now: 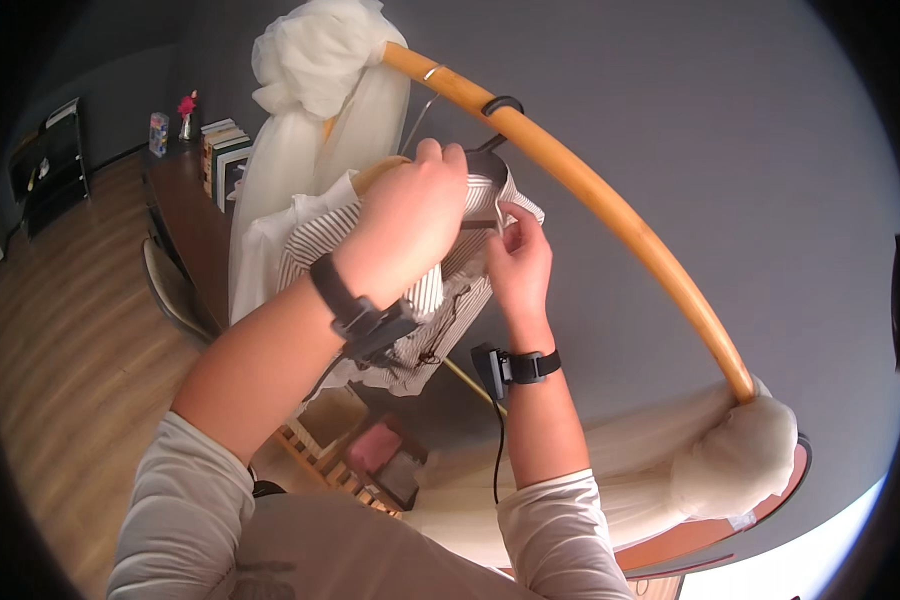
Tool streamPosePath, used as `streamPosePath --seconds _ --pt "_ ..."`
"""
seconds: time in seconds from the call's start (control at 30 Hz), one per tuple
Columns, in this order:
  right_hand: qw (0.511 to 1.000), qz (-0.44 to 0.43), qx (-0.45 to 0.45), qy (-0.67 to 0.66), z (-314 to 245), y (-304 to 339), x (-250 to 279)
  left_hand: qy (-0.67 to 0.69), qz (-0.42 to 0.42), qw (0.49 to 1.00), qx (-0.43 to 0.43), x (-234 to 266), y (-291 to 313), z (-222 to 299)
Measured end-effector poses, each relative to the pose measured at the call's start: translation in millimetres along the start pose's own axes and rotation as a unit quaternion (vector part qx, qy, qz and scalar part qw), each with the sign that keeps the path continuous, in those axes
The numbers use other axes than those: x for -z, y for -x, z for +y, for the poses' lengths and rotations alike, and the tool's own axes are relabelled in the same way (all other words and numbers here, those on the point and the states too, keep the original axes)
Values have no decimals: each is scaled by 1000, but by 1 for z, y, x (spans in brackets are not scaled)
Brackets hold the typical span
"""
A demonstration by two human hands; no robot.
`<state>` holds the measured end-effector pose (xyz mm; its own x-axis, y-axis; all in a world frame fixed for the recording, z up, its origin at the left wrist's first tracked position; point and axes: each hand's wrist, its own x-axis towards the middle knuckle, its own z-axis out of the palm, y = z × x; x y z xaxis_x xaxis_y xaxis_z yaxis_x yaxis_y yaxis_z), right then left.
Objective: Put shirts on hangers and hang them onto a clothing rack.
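Note:
A grey-and-white striped shirt (310,240) hangs on a dark hanger (485,163), whose black hook loops over the curved wooden rail (570,165). My left hand (415,205) is closed at the shirt's collar, beside the hanger; its fingertips are partly hidden behind the hand. To its right, my right hand (522,260) pinches the edge of the striped cloth near the shoulder. Just left of it, a white garment (265,245) hangs on a light wooden hanger (378,174) with a metal hook. Both wrists wear black straps with small devices.
Gathered white tulle (320,55) wraps the rail's upper end, and more tulle (740,455) its lower right end. A dark grey wall (720,130) stands behind. At left are a brown desk (185,200) with books (225,150), a chair (170,290) and wooden floor (70,330).

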<state>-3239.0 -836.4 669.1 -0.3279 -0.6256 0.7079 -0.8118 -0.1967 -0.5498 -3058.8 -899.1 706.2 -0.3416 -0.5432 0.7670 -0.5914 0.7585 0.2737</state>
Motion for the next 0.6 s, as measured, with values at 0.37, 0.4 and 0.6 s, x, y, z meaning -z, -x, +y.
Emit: streamPosePath --seconds 0.37,0.4,0.6 --pt "979 -57 -138 -141 74 118 -22 184 -50 980 -60 -10 147 -21" --pt "991 -58 -65 -105 71 123 -30 195 -59 976 -75 -18 156 -23" --pt "962 -194 186 -40 33 95 -40 -5 -191 973 -128 -48 157 -22"
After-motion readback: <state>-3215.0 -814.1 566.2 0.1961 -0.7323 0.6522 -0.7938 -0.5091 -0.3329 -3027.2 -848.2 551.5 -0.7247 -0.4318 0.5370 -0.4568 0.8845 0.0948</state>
